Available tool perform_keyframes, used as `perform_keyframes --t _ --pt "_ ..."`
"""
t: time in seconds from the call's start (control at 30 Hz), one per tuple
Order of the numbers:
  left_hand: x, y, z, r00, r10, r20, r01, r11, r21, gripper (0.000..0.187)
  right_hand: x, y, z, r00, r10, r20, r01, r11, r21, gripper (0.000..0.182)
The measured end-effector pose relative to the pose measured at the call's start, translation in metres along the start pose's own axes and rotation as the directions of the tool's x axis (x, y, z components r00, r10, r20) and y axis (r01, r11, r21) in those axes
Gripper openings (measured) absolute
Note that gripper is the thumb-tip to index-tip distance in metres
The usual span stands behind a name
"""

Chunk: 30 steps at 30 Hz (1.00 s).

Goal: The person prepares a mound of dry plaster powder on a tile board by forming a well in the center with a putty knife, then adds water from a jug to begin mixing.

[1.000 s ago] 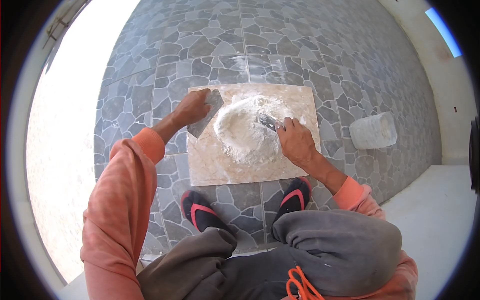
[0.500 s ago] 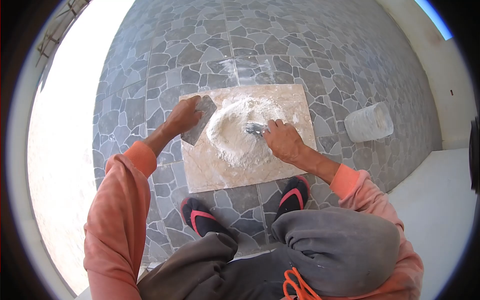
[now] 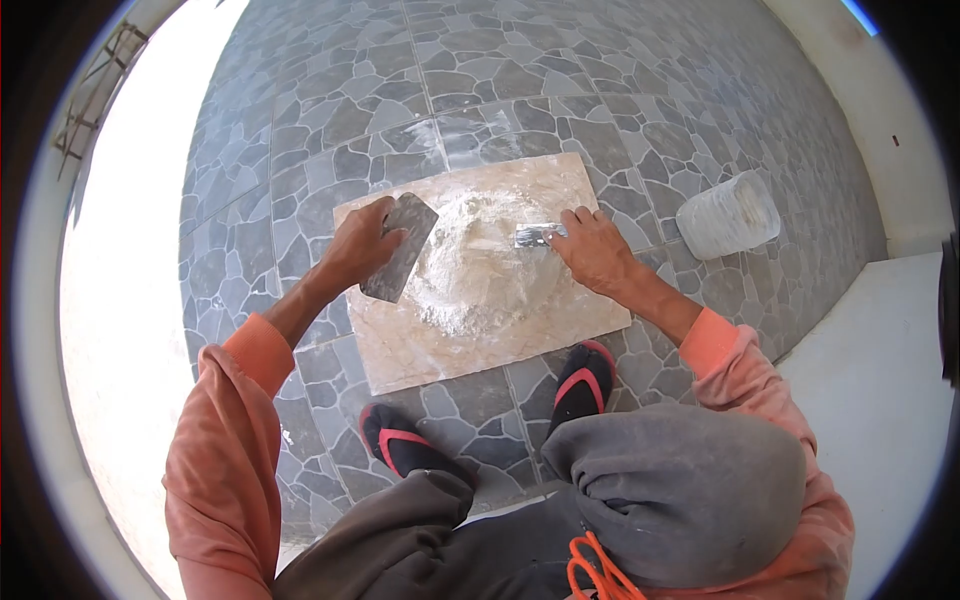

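A mound of white powder (image 3: pixel 480 285) with a hollow in its upper part lies on a beige marbled slab (image 3: pixel 405 368). My left hand (image 3: pixel 360 245) is closed on a flat grey steel trowel (image 3: pixel 408 255), whose wide blade is tilted at the left side of the mound. My right hand (image 3: pixel 605 258) grips a putty knife (image 3: pixel 535 236) at the mound's right side. Its blade points left over the powder, with white smears on it. The putty knife's handle is hidden in my fingers.
A translucent plastic bucket (image 3: pixel 728 216), coated white, lies on the stone-patterned tile floor (image 3: pixel 500 75) to the right. White dust marks the tiles beyond the slab. My feet in flip-flops (image 3: pixel 583 385) stand close to its near edge. A pale wall (image 3: pixel 915 190) rises at the right.
My right hand has moved right with the putty knife, and its blade now shows flat above the powder. The powder's hollow has changed shape. The trowel stays at the left; the view has shifted slightly.
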<state>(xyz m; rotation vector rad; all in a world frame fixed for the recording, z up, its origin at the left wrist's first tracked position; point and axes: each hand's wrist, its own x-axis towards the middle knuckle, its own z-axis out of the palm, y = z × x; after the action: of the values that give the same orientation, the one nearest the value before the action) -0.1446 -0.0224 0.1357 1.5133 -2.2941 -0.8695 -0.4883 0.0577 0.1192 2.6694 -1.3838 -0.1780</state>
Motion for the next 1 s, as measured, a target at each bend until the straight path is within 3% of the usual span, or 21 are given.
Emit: perform_keyframes --t 0.17,0.27,0.37,0.47,0.63,0.87,1.0 --pt "0.002 0.003 0.002 1.000 0.017 -0.019 -0.018 0.999 -0.038 0.036 -0.011 0.000 0.027 0.989 -0.141 -0.049 0.140 0.990 -0.022 0.018" --pt "-0.007 0.011 -0.005 1.000 -0.012 -0.029 0.011 0.999 -0.037 0.034 -0.016 0.008 0.005 1.000 -0.023 -0.003 0.023 0.998 0.061 0.018" --pt "-0.010 0.016 -0.008 0.998 -0.054 -0.043 0.053 0.998 -0.033 0.033 -0.031 -0.002 0.019 0.994 -0.100 -0.040 0.102 0.993 0.064 0.020" --pt "-0.014 0.017 -0.009 0.996 -0.069 -0.054 0.067 0.997 -0.037 0.033 -0.039 -0.009 0.031 0.996 -0.086 0.009 0.086 0.996 0.031 0.021" --pt "-0.017 0.018 -0.006 0.994 -0.100 -0.047 0.100 0.995 -0.006 0.033 -0.028 -0.007 -0.006 0.995 -0.025 -0.101 0.036 0.993 0.112 0.021" --pt "-0.010 0.016 0.002 0.997 -0.015 -0.071 0.011 0.998 -0.055 0.034 0.002 -0.078 -0.008 0.972 -0.169 -0.165 0.179 0.983 0.046 0.020" --pt "-0.012 0.013 -0.009 0.998 -0.029 -0.062 0.027 0.999 -0.034 0.035 0.006 -0.088 -0.013 0.973 -0.207 -0.099 0.217 0.971 0.101 0.020"
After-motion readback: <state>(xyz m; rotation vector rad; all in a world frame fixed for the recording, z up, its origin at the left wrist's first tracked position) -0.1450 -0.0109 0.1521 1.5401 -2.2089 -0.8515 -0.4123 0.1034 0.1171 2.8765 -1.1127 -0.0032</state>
